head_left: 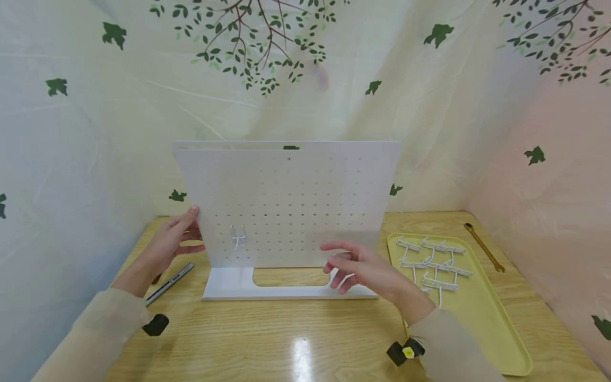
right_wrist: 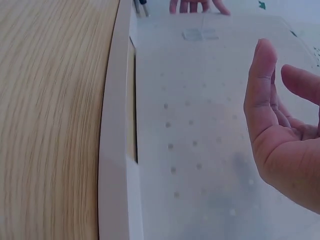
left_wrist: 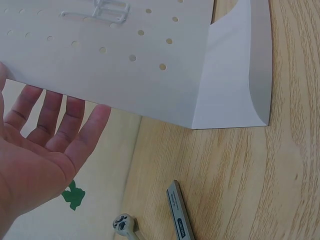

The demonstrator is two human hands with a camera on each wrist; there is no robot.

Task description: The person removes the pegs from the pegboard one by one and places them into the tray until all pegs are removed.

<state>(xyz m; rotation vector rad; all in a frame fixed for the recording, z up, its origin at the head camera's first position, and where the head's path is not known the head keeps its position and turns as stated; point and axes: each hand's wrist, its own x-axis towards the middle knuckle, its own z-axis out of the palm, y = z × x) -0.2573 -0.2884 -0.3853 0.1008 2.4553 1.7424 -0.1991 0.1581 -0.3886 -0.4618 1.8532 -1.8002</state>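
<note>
A white pegboard [head_left: 305,180] with rows of small holes stands upright on its base on the wooden table. One white wire hook [head_left: 238,237] hangs in its lower left part. My left hand [head_left: 167,241] holds the board's left edge, and in the left wrist view the fingers [left_wrist: 70,120] reach behind it with the thumb at the front. In front of the board's lower right part hovers my right hand [head_left: 363,268], holding nothing. Its fingers are loosely bent and apart from the board in the right wrist view.
To the right, a yellow tray [head_left: 491,334] carries several white wire hooks [head_left: 441,268]. A gold wrench [head_left: 484,246] lies beyond the tray. Left of the board are a slim grey tool [left_wrist: 179,212] and a rounded piece with dark paw-like marks [left_wrist: 125,224]. A printed curtain [head_left: 119,159] surrounds the table.
</note>
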